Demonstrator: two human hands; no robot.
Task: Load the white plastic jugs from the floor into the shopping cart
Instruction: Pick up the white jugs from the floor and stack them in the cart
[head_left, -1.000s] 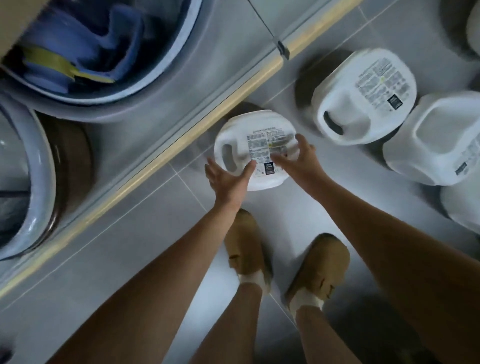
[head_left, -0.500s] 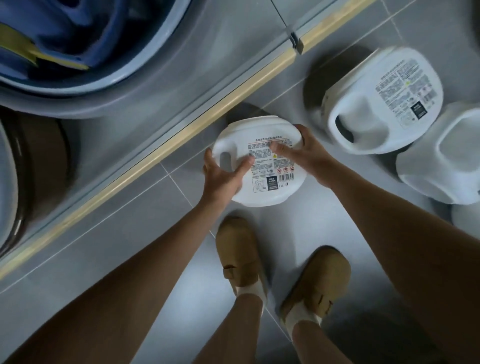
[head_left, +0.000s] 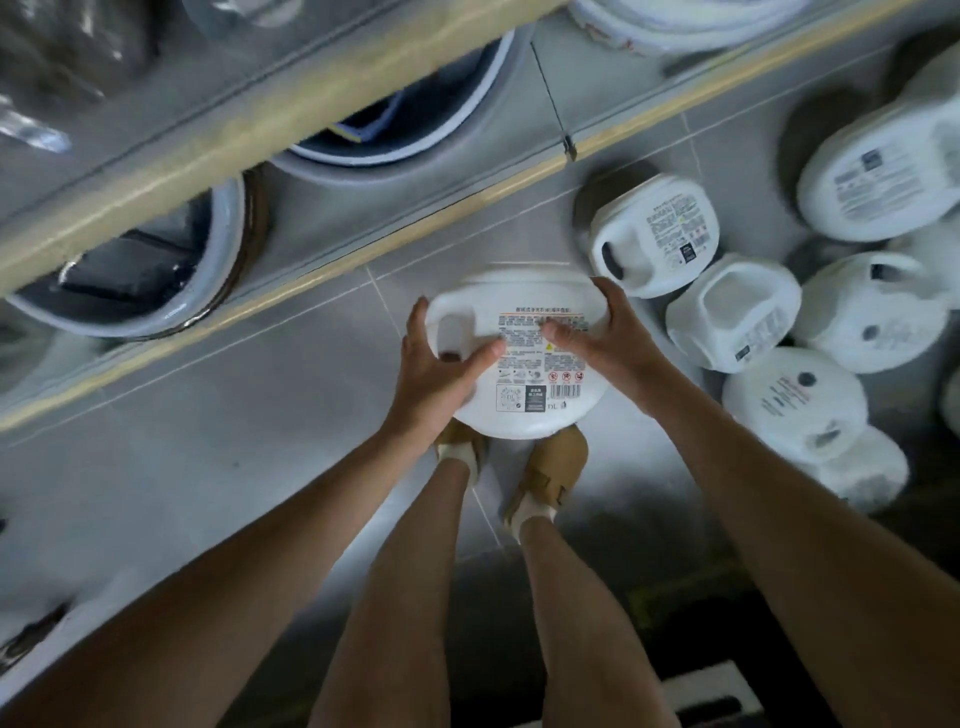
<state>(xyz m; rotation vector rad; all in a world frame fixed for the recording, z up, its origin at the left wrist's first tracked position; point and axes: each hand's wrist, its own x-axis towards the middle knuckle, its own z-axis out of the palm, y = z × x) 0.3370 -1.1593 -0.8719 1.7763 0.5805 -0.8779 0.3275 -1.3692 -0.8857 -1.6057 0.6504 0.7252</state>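
A white plastic jug (head_left: 524, 395) with a printed label facing up is held between both hands, lifted off the grey tiled floor above my feet. My left hand (head_left: 441, 369) grips its left side by the handle, thumb across the label. My right hand (head_left: 602, 338) grips the right side, thumb on the label. Several more white jugs lie on the floor to the right, the nearest ones being a labelled jug (head_left: 660, 234) and a jug on its side (head_left: 732, 312). No shopping cart is in view.
A shelf unit with a yellow-edged lower shelf (head_left: 322, 270) runs diagonally across the top left, holding round basins (head_left: 135, 280). My tan shoes (head_left: 545, 478) stand on the floor below the jug. A dark object (head_left: 706, 696) lies at the bottom edge.
Both hands have lifted the jug off the floor and drawn it toward me, over my feet. The view has risen, showing more jugs at the right and the upper shelf.
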